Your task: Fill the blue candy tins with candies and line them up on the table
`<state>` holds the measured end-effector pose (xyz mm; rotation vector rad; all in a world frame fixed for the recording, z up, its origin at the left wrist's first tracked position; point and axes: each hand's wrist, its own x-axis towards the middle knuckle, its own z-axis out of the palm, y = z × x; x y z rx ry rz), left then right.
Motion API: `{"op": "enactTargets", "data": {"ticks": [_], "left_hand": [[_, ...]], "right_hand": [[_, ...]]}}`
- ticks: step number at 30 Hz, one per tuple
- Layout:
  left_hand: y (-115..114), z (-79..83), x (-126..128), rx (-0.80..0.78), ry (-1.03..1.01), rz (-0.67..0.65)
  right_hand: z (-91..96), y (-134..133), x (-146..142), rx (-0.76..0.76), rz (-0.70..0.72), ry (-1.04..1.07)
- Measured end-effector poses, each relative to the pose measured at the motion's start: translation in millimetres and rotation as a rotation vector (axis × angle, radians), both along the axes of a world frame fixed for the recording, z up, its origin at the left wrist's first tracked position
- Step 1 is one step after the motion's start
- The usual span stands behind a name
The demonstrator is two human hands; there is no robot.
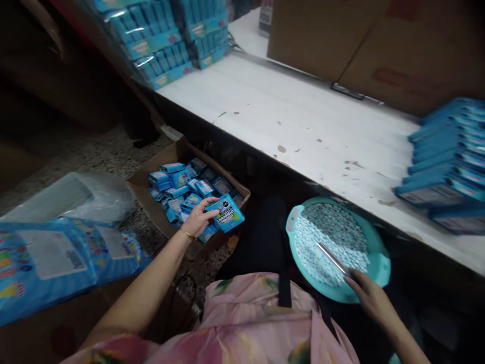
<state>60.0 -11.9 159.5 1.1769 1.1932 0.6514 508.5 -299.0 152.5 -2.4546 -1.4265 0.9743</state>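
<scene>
My left hand (200, 218) grips a blue candy box (227, 213) printed "Caramelo Macizo" by its left side. It is held over a cardboard carton (151, 207) in which many similar blue candy boxes (176, 192) lie jumbled. On the right, my right hand (366, 290) is closed around a shiny metal scoop (331, 257), seen as a narrow metal piece. The scoop's far end is over a turquoise basin (383, 270) filled with small pale blue candies (314, 253). A shadow falls across the far part of the candies.
A white worktable (288, 121) with worn spots runs across in front. Stacked blue display boxes (162, 55) stand at its far left, more blue boxes (447, 167) at the right, large cardboard boxes (341, 45) behind. Blue printed bags (56, 258) lie at left. A person's arm (47, 25) shows upper left.
</scene>
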Motion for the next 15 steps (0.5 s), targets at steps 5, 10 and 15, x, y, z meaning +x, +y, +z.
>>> {"op": "enactTargets", "data": {"ticks": [5, 10, 15], "left_hand": [[-57, 56.6, 81, 0.465, 0.310, -0.429], [-87, 79.3, 120, 0.552, 0.318, -0.795], [-78, 76.8, 132, 0.227, 0.225, -1.207]], "right_hand": [[19.1, 20, 3, -0.162, 0.085, -0.292], [19.8, 19, 18, -0.192, 0.106, -0.457], [-8.9, 39, 2, -0.140, 0.090, -0.292]]}}
